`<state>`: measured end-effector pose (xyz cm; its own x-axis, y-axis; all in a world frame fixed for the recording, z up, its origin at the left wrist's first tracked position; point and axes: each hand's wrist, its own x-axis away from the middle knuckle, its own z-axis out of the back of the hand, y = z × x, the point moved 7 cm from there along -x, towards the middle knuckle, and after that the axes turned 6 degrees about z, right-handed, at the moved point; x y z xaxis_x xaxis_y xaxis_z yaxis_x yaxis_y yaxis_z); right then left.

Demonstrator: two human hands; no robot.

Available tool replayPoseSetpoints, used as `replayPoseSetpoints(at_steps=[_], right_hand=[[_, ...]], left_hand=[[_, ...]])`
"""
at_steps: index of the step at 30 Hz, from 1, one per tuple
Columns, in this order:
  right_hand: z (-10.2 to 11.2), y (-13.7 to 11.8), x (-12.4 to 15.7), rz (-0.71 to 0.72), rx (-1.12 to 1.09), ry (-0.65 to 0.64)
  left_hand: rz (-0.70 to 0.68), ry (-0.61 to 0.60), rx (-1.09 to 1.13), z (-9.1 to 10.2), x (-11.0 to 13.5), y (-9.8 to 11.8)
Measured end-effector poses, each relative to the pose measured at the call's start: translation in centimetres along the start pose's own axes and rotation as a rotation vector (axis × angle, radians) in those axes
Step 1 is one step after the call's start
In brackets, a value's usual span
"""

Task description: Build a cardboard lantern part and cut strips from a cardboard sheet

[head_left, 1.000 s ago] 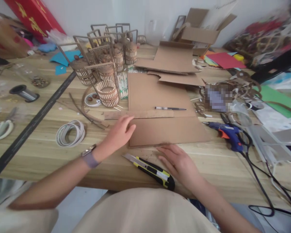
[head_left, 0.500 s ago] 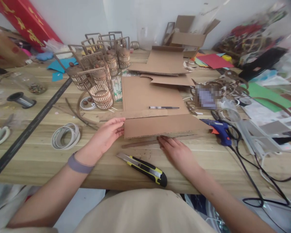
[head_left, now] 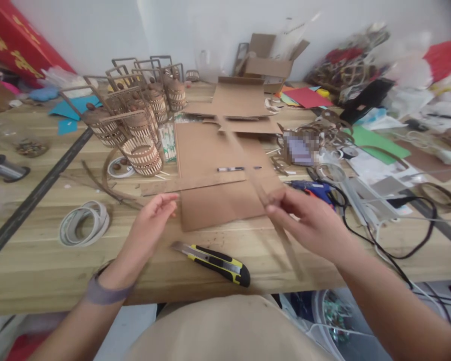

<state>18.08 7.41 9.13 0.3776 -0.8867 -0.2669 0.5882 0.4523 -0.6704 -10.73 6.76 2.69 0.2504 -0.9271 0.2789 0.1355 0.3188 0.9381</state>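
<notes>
My right hand (head_left: pixel 304 215) pinches a long, narrow cardboard strip (head_left: pixel 256 186), blurred by motion and slanting above the table. Left of the cardboard sheet (head_left: pixel 225 203), my left hand (head_left: pixel 156 213) hovers with its fingers loosely curved, nothing visible in them. A pen (head_left: pixel 238 169) lies on the larger cardboard piece (head_left: pixel 199 145) behind. Another cut strip (head_left: pixel 161 188) rests along the near sheet's far edge. Close to the table's front edge sits a yellow and black utility knife (head_left: pixel 214 261), blade pointing left.
Tape rolls (head_left: pixel 84 223) lie at left. Several small stick-built lanterns (head_left: pixel 141 155) with square handles stand at back left. A blue glue gun (head_left: pixel 315 189) with black cables lies right, near coiled brown strips (head_left: pixel 328 125). An open cardboard box (head_left: pixel 268 67) stands at the back.
My right hand has picked up the cardboard strip from the table and lifted it rightward, turning it to a steep slant. My left hand has drawn slightly away from the sheet. The view has shifted.
</notes>
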Motion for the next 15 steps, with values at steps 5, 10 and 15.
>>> replayPoseSetpoints(at_steps=[5, 10, 15], right_hand=[[-2.5, 1.9, -4.8, -0.177, -0.585, 0.153], [-5.9, 4.6, -6.1, -0.289, -0.826, 0.304], [-7.4, 6.1, -5.7, -0.292, -0.899, 0.336]], left_hand=[[0.113, -0.572, 0.103, -8.0, 3.4, -0.1], [0.304, -0.813, 0.222, -11.9, 4.6, -1.7], [0.359, -0.787, 0.221, -11.4, 3.2, -2.7]])
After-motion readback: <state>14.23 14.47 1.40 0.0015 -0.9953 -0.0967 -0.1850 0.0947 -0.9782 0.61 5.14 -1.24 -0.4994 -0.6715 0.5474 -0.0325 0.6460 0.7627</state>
